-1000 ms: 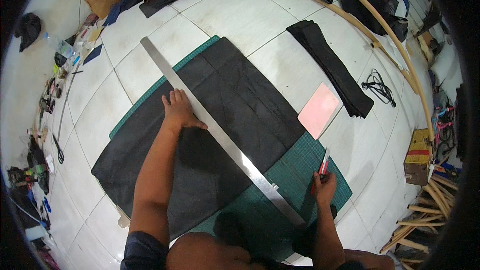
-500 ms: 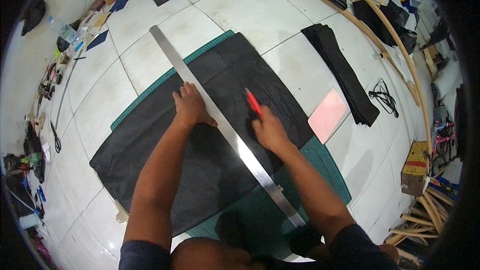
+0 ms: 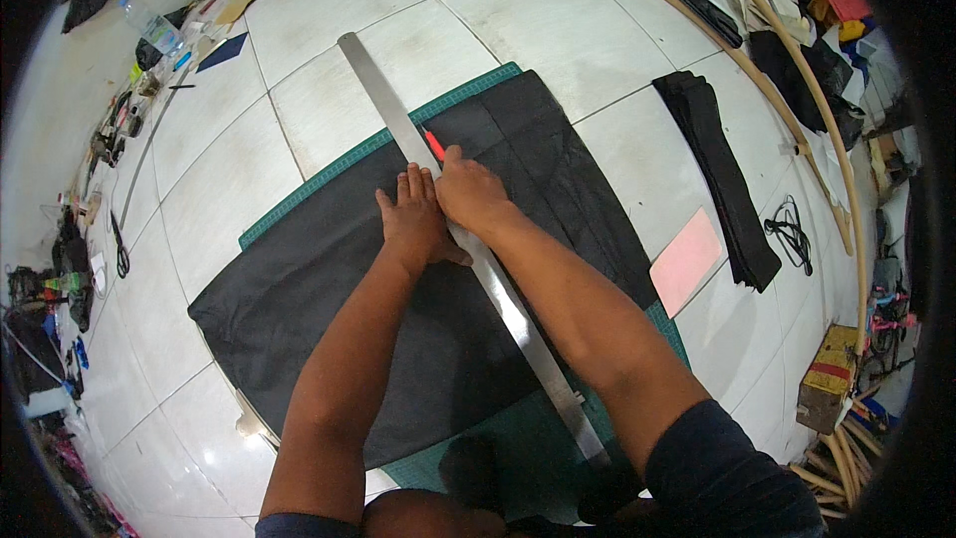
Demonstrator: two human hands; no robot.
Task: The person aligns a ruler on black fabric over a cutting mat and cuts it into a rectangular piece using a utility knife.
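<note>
A long metal ruler [image 3: 518, 324] lies slantwise across a large piece of black fabric [image 3: 299, 309], spread on a green cutting mat [image 3: 528, 443]. My left hand [image 3: 414, 224] presses flat on the ruler's left side, fingers apart and thumb reaching over the metal. In my right hand [image 3: 470, 191] is a red utility knife [image 3: 435, 146]. Its tip is close to the ruler's right edge, near the far edge of the fabric; whether the blade touches the cloth is too small to tell. The two hands are side by side, nearly touching.
White floor tiles surround the mat. To the right are a pink card [image 3: 687, 261], folded black fabric strips [image 3: 719, 179] and a black cord [image 3: 789, 234]. A yellow-and-brown box [image 3: 829, 379] stands beyond, near long curved poles [image 3: 797, 65]. Scissors [image 3: 120, 247] and small tools line the left.
My right hand has moved left and away from me with the knife, from above the fabric to the ruler's edge. My left hand stays on the ruler. The whole view has shifted somewhat.
</note>
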